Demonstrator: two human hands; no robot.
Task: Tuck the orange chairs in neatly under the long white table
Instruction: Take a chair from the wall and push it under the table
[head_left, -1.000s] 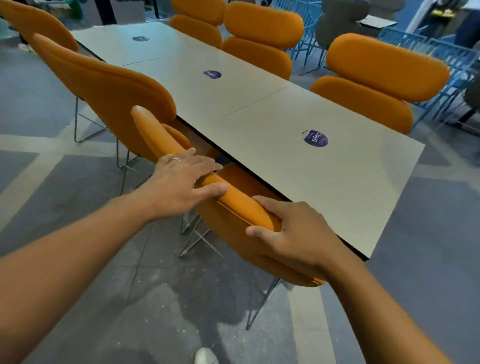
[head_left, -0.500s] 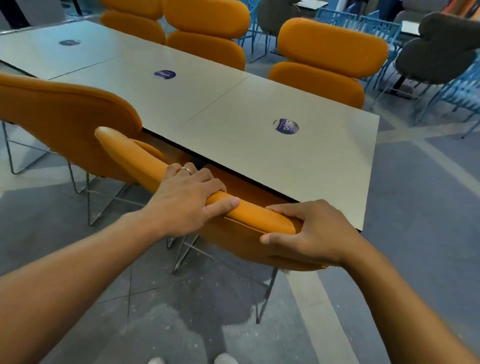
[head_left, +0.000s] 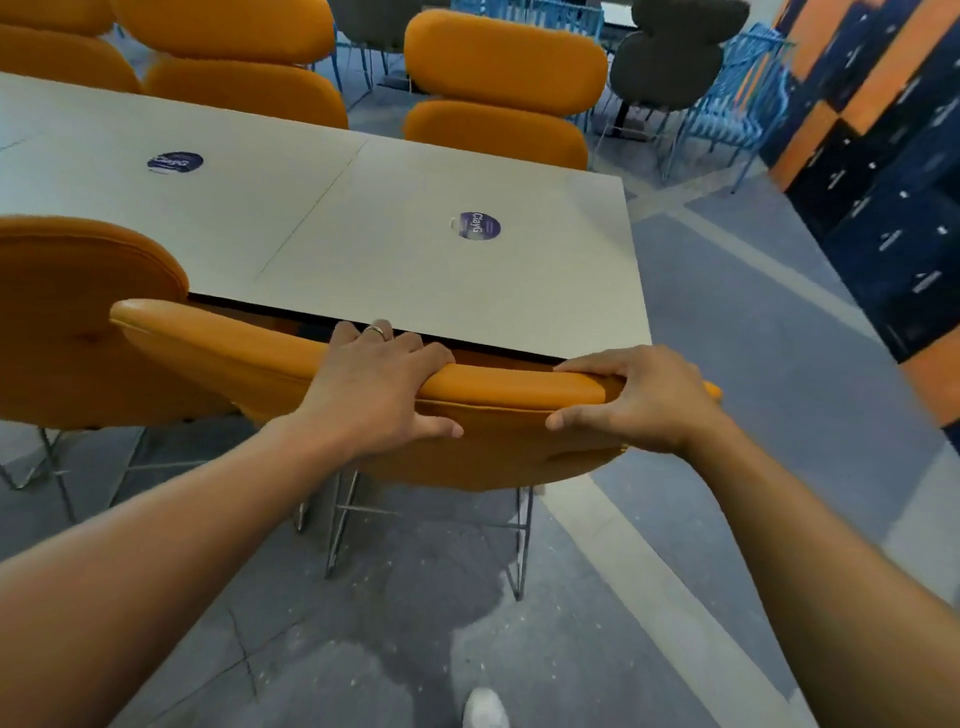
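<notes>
Both hands, left hand (head_left: 371, 395) and right hand (head_left: 641, 400), curl their fingers over the orange chair (head_left: 498, 395) backrest; pushing evenly should slide it squarely under the white table (head_left: 415, 260).

Grey chairs (head_left: 670, 67) and blue wire chairs (head_left: 737, 88) at back; white shoe (head_left: 483, 709) on floor (head_left: 779, 364)

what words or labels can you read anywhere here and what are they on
"ClayG": on the round purple sticker on the near section of the white table, turned sideways; its smaller print is too small to read.
Second purple sticker, further left on the table: too blurred to read.
White labels on the dark blue panels at right: too small to read.
No text on the orange chair.
</notes>
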